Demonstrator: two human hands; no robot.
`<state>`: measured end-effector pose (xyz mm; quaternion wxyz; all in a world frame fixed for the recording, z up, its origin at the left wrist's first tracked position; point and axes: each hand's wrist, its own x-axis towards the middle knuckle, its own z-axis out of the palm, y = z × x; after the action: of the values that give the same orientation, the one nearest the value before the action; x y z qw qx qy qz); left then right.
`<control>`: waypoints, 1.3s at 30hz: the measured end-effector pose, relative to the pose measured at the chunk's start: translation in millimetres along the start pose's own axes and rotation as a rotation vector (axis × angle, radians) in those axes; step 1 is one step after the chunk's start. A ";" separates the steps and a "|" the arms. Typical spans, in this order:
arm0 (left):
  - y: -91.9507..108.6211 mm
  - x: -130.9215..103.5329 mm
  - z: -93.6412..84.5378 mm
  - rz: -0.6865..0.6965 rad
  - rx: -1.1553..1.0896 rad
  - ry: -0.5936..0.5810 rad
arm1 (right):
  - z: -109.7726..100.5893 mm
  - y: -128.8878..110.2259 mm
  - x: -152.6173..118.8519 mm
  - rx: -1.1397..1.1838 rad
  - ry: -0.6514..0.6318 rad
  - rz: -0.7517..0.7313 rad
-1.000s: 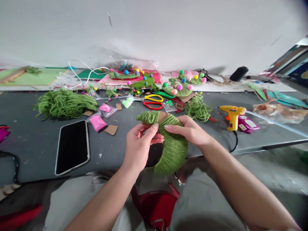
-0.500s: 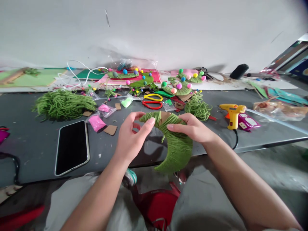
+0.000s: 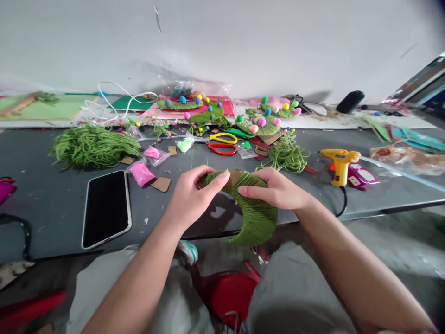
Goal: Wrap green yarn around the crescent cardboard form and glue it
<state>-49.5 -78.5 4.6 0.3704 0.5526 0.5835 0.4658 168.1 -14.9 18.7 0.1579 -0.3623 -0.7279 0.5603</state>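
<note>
Between my two hands is a cardboard crescent wrapped in green yarn (image 3: 259, 218), with a patch of bare brown cardboard showing near its upper end. My left hand (image 3: 198, 192) pinches the left tip, thumb on top and fingers curled behind. My right hand (image 3: 278, 188) grips the upper curve, its thumb pressed on the wound yarn. The lower tip hangs down past the table's front edge. Fingers behind the crescent are hidden.
Past my hands lie scissors with yellow and red handles (image 3: 222, 144) and green yarn piles (image 3: 93, 146). A phone (image 3: 106, 208) lies left on the grey table (image 3: 52, 195). Right, a yellow glue gun (image 3: 340, 164) trails a cord. Crescents with pompoms (image 3: 262, 125) sit at the back.
My left hand has closed further over the left tip, covering more of its yarn. The crescent has tilted slightly, its lower tip now a little higher. The view has shifted slightly.
</note>
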 end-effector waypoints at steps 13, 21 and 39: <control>-3.6 -0.4 -2.5 0.012 0.064 -0.049 | -0.5 -0.4 -0.3 0.025 0.013 -0.001; -2.8 3.9 -8.4 -0.003 -0.071 -0.095 | -0.4 -2.1 -1.5 0.013 -0.006 -0.019; -7.4 6.0 -7.6 -0.011 -0.098 -0.053 | -0.7 -3.5 -2.5 -0.004 -0.051 -0.007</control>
<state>-59.6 -73.3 0.3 0.4151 0.5427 0.5530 0.4768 169.1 -16.5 22.6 0.1404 -0.3455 -0.7342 0.5673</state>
